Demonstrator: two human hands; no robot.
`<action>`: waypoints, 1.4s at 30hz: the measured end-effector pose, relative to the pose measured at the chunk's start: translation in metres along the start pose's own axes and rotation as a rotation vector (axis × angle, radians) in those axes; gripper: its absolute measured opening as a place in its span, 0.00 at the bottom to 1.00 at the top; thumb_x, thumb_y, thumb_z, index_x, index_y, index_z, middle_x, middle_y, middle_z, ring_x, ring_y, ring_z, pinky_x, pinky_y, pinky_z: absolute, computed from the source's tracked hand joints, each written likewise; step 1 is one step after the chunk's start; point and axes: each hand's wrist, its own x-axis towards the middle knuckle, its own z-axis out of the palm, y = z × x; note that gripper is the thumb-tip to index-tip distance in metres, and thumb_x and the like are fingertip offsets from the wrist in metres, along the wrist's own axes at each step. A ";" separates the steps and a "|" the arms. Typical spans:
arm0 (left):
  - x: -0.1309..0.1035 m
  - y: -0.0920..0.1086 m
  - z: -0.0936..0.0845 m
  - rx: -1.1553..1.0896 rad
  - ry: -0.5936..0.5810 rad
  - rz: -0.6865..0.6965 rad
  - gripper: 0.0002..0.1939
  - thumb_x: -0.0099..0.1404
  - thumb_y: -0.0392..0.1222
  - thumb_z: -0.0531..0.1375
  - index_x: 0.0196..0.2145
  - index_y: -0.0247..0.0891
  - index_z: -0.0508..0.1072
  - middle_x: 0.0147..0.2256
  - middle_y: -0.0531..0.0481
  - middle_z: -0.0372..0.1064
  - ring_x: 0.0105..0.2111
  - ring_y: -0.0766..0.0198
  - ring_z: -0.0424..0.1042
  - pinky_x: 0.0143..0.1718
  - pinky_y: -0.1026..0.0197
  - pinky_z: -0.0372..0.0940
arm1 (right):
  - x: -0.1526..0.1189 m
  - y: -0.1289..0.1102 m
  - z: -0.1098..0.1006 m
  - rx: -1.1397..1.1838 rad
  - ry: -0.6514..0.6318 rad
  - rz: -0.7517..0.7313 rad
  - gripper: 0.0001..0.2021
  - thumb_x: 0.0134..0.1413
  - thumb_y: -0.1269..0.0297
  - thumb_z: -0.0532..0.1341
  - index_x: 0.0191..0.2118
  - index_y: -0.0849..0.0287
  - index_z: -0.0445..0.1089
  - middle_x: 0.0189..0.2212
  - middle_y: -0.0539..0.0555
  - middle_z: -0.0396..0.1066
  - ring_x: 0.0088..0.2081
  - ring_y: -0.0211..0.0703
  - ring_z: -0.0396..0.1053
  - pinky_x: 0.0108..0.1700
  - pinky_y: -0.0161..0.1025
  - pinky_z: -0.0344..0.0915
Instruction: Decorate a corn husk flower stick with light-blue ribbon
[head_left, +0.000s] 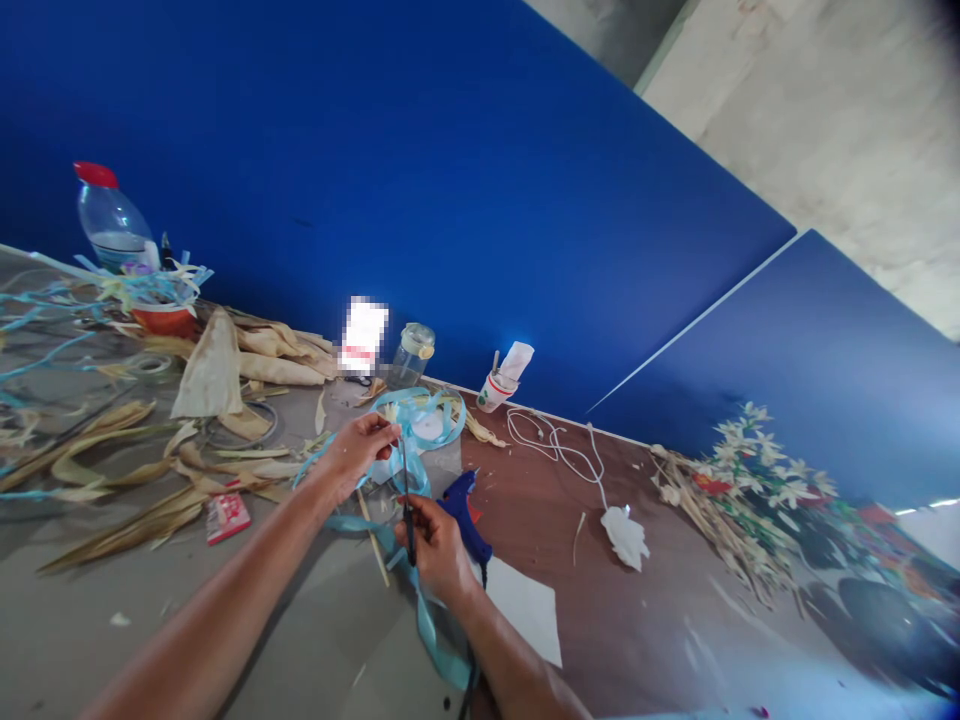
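My right hand point(439, 550) is closed around the handles of dark scissors point(407, 500), whose blades point up and away from me. The fingertips of my left hand point(364, 448) are pinched together at the blade tips. Just above them shows a small pale petal-like piece point(391, 411); my fingers partly hide it. Light blue ribbon point(409, 400) lies in loops behind and under my hands, and a strip of it trails toward me. Beside my right hand rests a blue glue gun point(463, 508), close to a white sheet point(525, 608).
Dry corn husks point(135, 500) and a red packet point(227, 517) lie on the left. Along the blue partition point(420, 180) stand a bottle point(112, 225), a glass jar point(412, 352) and a paper cup point(495, 392). A white cable point(559, 440) and white flowers point(750, 450) are to the right.
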 end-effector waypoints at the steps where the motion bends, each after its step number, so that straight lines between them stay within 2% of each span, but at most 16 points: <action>1: 0.000 0.000 0.000 -0.003 0.003 -0.009 0.16 0.45 0.52 0.64 0.21 0.36 0.66 0.18 0.58 0.59 0.17 0.72 0.57 0.19 0.66 0.52 | 0.000 -0.001 0.000 -0.023 -0.002 -0.010 0.15 0.46 0.65 0.61 0.42 0.61 0.71 0.22 0.47 0.61 0.22 0.32 0.54 0.25 0.30 0.54; 7: 0.002 -0.004 0.001 -0.049 -0.014 0.020 0.16 0.44 0.50 0.66 0.20 0.36 0.66 0.17 0.58 0.60 0.17 0.73 0.57 0.20 0.67 0.54 | -0.003 -0.008 0.000 -0.152 0.023 -0.071 0.12 0.48 0.66 0.59 0.41 0.60 0.72 0.23 0.48 0.63 0.24 0.33 0.56 0.26 0.30 0.57; 14: 0.000 -0.002 0.002 -0.071 -0.010 -0.031 0.17 0.43 0.50 0.66 0.20 0.36 0.66 0.16 0.58 0.60 0.16 0.73 0.56 0.16 0.69 0.47 | -0.002 -0.002 0.001 -0.133 0.033 -0.068 0.15 0.47 0.65 0.60 0.43 0.62 0.70 0.24 0.48 0.64 0.24 0.33 0.58 0.26 0.29 0.57; 21: 0.003 -0.008 0.002 -0.150 -0.024 -0.021 0.17 0.43 0.49 0.68 0.21 0.35 0.66 0.17 0.57 0.61 0.17 0.73 0.57 0.20 0.68 0.52 | -0.003 -0.006 0.001 -0.186 0.042 -0.093 0.15 0.47 0.65 0.60 0.43 0.60 0.71 0.24 0.48 0.66 0.23 0.34 0.59 0.27 0.30 0.58; 30: 0.005 -0.011 0.001 -0.212 -0.043 -0.032 0.16 0.42 0.46 0.69 0.20 0.35 0.66 0.17 0.59 0.60 0.17 0.74 0.57 0.20 0.68 0.52 | -0.003 -0.009 0.000 -0.055 -0.004 -0.043 0.12 0.48 0.65 0.59 0.40 0.62 0.71 0.21 0.47 0.62 0.21 0.31 0.54 0.24 0.29 0.54; 42: 0.001 -0.007 0.004 -0.244 -0.061 -0.024 0.17 0.42 0.47 0.69 0.20 0.35 0.67 0.17 0.58 0.61 0.17 0.73 0.58 0.21 0.68 0.53 | -0.003 -0.010 0.002 0.101 -0.011 0.061 0.12 0.44 0.63 0.62 0.37 0.60 0.69 0.18 0.44 0.57 0.19 0.31 0.52 0.22 0.30 0.50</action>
